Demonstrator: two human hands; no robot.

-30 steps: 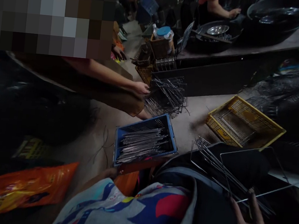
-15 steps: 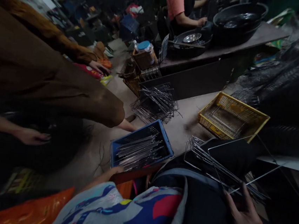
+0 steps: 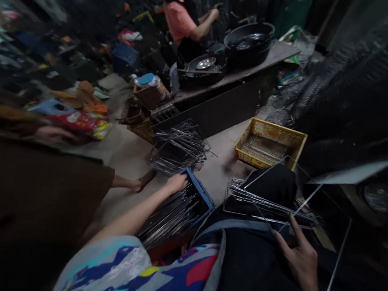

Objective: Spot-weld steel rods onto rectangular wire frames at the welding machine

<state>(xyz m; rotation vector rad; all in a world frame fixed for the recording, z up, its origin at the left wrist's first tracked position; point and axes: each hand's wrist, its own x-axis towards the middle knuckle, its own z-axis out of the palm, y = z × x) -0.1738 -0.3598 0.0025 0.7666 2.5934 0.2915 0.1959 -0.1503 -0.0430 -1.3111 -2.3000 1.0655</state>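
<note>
My left hand [image 3: 177, 183] reaches across to the far side of the blue crate [image 3: 200, 189], fingers curled at its rim. Inside the crate lies a bundle of thin metal rods [image 3: 173, 216]. At the right, my right hand [image 3: 298, 252] pinches a large bent wire frame [image 3: 307, 203] between thumb and fingers. Close beyond its fingertips, several bent wire pieces [image 3: 260, 202] rest across my lap. What my left fingertips touch inside the crate's rim is partly hidden.
A heap of bent wires [image 3: 182, 142] lies on the floor beyond the crate. Right of it stands a yellow crate [image 3: 272, 130]. A low bench [image 3: 215, 104] carries black basins [image 3: 248, 43], with a person in an orange-pink shirt [image 3: 180, 23] behind. Another person's brown-clothed leg [image 3: 39, 185] is close at left.
My left hand has moved forward from the crate's near side to its far rim. The blue crate is turned and tilted. My right hand keeps the wire frame. The view has swung right.
</note>
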